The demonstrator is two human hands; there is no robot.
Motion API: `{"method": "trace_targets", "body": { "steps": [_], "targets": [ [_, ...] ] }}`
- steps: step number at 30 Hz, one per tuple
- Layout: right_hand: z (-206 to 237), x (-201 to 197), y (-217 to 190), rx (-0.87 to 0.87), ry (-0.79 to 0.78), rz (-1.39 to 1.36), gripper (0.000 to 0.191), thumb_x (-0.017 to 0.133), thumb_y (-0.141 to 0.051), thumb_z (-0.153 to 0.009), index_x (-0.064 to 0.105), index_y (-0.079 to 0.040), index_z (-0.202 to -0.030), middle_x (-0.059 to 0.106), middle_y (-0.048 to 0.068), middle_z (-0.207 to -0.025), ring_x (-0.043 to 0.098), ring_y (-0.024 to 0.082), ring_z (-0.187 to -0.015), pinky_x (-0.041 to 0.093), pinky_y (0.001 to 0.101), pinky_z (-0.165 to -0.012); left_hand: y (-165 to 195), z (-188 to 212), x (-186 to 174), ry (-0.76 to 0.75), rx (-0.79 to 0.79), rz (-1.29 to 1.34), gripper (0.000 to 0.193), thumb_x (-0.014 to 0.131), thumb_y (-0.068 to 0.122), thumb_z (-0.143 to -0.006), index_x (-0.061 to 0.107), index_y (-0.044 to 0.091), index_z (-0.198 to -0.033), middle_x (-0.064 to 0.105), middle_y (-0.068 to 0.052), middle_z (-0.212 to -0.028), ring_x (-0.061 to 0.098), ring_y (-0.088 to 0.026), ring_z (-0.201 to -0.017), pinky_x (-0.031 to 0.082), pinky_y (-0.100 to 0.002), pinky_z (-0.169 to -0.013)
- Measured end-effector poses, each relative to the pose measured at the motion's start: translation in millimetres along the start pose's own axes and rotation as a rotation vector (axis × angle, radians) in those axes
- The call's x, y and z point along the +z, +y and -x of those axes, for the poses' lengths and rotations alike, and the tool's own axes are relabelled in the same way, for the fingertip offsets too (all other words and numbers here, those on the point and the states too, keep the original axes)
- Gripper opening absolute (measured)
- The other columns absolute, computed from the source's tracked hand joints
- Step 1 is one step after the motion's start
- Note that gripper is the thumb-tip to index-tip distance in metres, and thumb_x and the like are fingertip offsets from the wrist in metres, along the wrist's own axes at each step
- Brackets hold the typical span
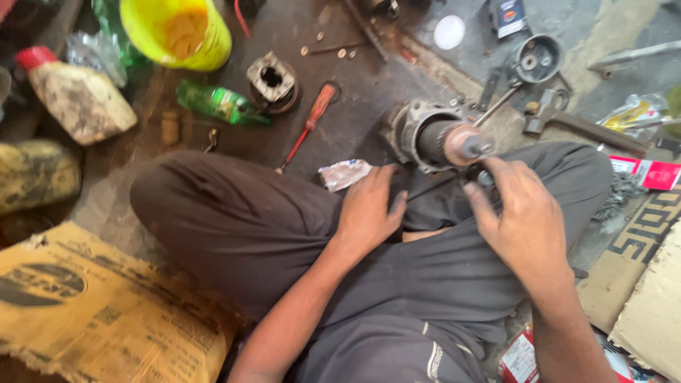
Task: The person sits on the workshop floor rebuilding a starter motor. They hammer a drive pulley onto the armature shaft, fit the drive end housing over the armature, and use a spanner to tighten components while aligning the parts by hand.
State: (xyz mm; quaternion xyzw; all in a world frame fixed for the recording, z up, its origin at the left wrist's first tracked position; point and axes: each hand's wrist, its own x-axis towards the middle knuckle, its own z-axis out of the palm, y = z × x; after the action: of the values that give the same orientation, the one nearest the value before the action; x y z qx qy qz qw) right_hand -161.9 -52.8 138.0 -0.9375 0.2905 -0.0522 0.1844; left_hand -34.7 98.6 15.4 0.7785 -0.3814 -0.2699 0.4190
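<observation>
As we sit cross-legged on the workshop floor, these lines run from our lap outward.

Left hand: our left hand (369,213) lies flat on our dark trouser leg (248,227), fingers spread and loose, gripping nothing.

Right hand: our right hand (521,216) curls at the near end of the motor armature (443,138), its fingertips pinched on a small dark part just beside the shaft tip; we cannot tell exactly what that part is.

Step in hand: we judge that we are working at the shaft end of the armature, fitting or freeing a small piece there.

Next move: it likely calls for a steady pinch and our left hand coming up to brace the housing so that it cannot roll.

Armature: it lies tilted across our right knee, a grey metal flange at the far end, a dark cylindrical body and a coppery, dusty commutator towards us.

Nearby: a crumpled silver wrapper (344,174) lies just beside our left hand.

Farther: a red-handled screwdriver (308,126), a green bottle (221,103) and a square metal housing (272,80) lie on the grimy floor.

Farthest: a yellow bucket (177,32) stands at the top.
</observation>
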Motion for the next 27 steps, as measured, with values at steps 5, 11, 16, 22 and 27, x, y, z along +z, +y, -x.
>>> {"method": "trace_targets", "body": {
  "steps": [5,11,16,22,27],
  "targets": [
    [-8,5,6,0.175,0.205,-0.473,0.039,0.056,-0.028,-0.103,0.058,0.001,-0.129,0.058,0.017,-0.111,0.061,0.027,-0.09,0.051,0.0327,-0.077,-10,-4,-9,0.099,-0.032,0.042,0.039,0.071,0.013,-0.088,0.059,0.002,-0.124,0.067,-0.017,-0.107,0.067,-0.036,-0.101,0.053,-0.044,-0.086],
    [-36,36,12,0.573,-0.004,-0.451,0.048,0.041,-0.04,-0.112,0.071,-0.003,-0.114,0.072,0.024,-0.088,0.073,0.038,-0.088,0.053,0.0426,-0.079,-3,-22,-17,0.079,-0.162,0.173,0.047,0.073,0.017,-0.089,0.058,0.006,-0.131,0.067,-0.013,-0.117,0.069,-0.028,-0.106,0.055,-0.037,-0.087],
    [-46,52,22,0.49,-0.021,-0.419,0.035,0.048,-0.031,-0.107,0.064,0.0,-0.102,0.065,0.032,-0.092,0.058,0.054,-0.098,0.049,0.0545,-0.077,23,-47,-45,0.07,0.351,0.052,0.101,0.09,0.028,-0.068,0.036,0.0,-0.149,0.046,-0.024,-0.149,0.041,-0.043,-0.142,0.031,-0.051,-0.118],
    [-41,62,19,0.484,0.029,-0.396,0.029,0.049,-0.027,-0.106,0.061,-0.001,-0.107,0.064,0.032,-0.092,0.057,0.054,-0.099,0.044,0.0583,-0.074,30,-100,-42,-0.218,0.469,0.009,0.099,0.094,0.023,-0.061,0.047,0.011,-0.146,0.057,-0.012,-0.146,0.042,-0.039,-0.149,0.031,-0.051,-0.124],
    [-46,54,18,0.499,0.016,-0.479,0.028,0.052,-0.027,-0.106,0.063,-0.003,-0.116,0.067,0.027,-0.086,0.066,0.046,-0.085,0.052,0.0511,-0.066,23,-99,-34,-0.165,0.471,0.039,0.096,0.093,0.024,-0.061,0.049,0.012,-0.145,0.059,-0.01,-0.143,0.047,-0.038,-0.145,0.032,-0.054,-0.125]
  ]
}}
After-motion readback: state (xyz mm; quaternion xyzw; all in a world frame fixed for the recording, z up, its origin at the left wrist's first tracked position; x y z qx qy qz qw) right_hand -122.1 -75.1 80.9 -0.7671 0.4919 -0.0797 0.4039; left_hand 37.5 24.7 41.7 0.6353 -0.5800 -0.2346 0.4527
